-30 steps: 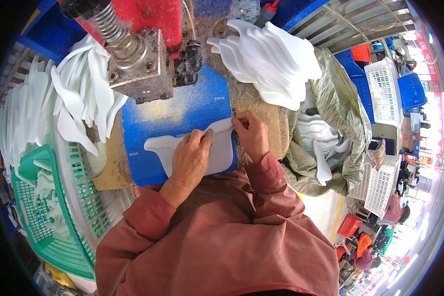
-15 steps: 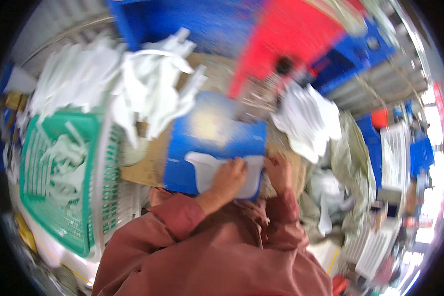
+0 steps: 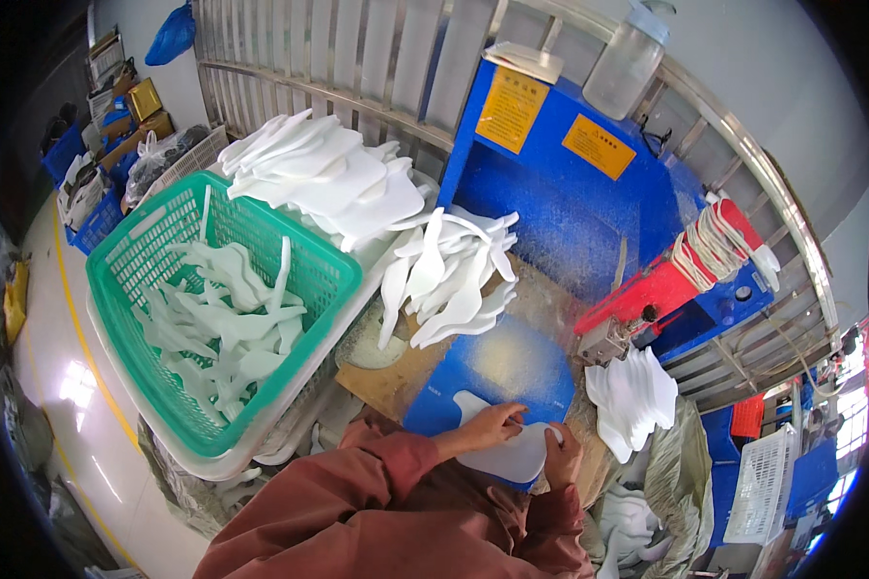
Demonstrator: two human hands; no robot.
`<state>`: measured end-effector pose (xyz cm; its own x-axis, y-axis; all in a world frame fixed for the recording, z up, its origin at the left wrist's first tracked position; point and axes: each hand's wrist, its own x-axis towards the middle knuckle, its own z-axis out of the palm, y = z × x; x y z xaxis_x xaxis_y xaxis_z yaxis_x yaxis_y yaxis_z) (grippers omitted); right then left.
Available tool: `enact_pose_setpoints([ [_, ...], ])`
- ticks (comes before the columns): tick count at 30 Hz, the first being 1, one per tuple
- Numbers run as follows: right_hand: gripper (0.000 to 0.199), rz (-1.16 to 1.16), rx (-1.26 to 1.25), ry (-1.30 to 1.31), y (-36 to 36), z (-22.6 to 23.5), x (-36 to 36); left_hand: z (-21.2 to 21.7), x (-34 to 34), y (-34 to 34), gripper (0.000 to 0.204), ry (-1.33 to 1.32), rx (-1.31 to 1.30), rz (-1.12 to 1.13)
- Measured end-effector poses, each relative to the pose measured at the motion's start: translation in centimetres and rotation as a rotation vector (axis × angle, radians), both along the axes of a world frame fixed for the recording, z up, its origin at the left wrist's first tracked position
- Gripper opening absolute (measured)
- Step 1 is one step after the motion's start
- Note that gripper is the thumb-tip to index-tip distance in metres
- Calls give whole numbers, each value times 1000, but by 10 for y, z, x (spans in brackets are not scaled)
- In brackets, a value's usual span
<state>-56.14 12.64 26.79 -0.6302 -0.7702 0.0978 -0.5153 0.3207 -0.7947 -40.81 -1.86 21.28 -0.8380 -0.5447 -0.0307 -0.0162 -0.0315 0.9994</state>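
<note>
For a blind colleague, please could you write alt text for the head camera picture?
A person in a reddish-brown top holds a flat white plastic piece with the left hand and right hand on a blue work plate. At the left stands a green basket of similar white pieces; more lie stacked beside a blue machine.

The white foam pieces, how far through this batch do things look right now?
Looks partway. Cut white pieces already lie in the green basket. In hand: the left hand and right hand hold one white piece on the blue plate. Apparently left: the stacks behind the basket, by the machine, and at right.
</note>
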Motion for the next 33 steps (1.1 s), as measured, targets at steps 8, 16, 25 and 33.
enact_pose_setpoints([
  [8,23,95,-105,13,29,80,26,79,38,-7,49,3,-1118,16],
  [16,30,161,-221,-58,9,115,39,148,101,-77,33,-238,-779,-471],
  [25,37,327,-397,-739,5,84,42,179,123,-61,22,-229,-857,-339],
  [33,32,269,-394,-794,17,72,32,196,103,-49,20,-278,-976,-361],
])
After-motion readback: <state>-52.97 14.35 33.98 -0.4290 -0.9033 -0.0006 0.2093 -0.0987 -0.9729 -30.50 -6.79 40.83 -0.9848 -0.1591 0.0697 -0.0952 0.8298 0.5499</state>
